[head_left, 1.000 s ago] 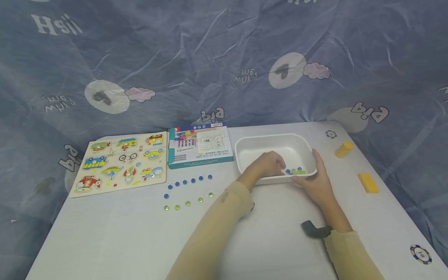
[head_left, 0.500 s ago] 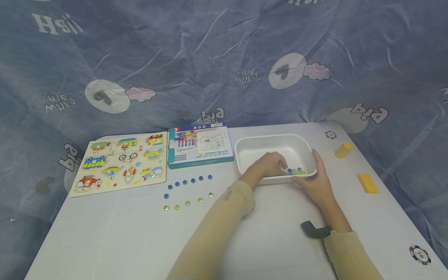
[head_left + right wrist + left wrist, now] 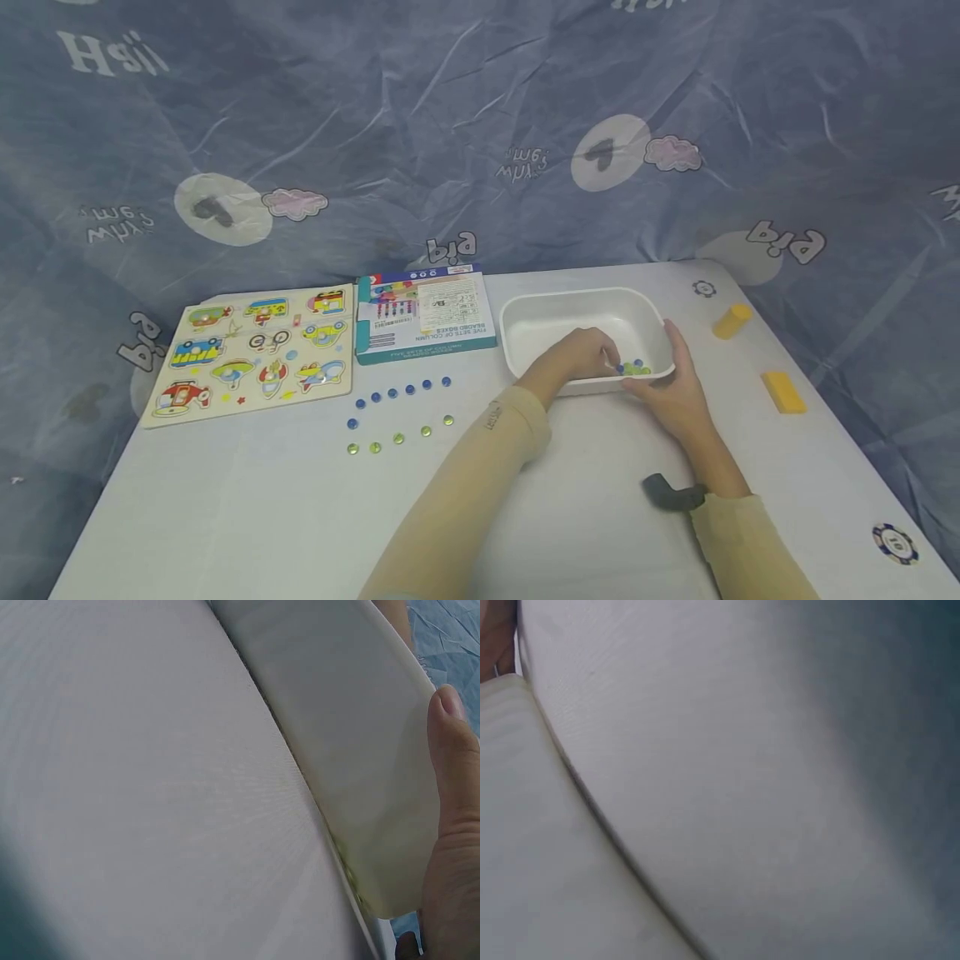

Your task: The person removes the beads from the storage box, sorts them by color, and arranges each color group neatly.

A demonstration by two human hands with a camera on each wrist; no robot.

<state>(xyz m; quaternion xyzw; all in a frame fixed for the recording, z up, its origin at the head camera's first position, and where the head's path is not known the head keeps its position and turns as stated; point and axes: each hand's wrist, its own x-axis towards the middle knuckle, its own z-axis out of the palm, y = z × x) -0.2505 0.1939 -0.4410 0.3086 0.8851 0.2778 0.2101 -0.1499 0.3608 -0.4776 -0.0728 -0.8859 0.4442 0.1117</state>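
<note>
In the head view a white plastic basin (image 3: 517,327) stands at the middle back of the table, with blue and green beads (image 3: 637,367) in its near right corner. My left hand (image 3: 577,353) reaches over the near rim with bent fingers, its fingertips down by these beads. I cannot tell if a bead is between them. My right hand (image 3: 678,400) grips that corner of the basin, thumb on the near rim and fingers along the right side. The right wrist view shows the thumb (image 3: 450,742) against the basin's outer wall (image 3: 352,735).
Left of the basin lie a row of blue beads (image 3: 392,392) and a row of green beads (image 3: 398,438). Behind them are a flat cardboard box (image 3: 450,333) and a wooden puzzle board (image 3: 247,400). A yellow cylinder (image 3: 732,321) and a yellow block (image 3: 783,392) lie at right.
The left hand's fingers have shifted slightly right inside the basin, toward the beads. The right hand keeps its grip; the head view has shifted a little.
</note>
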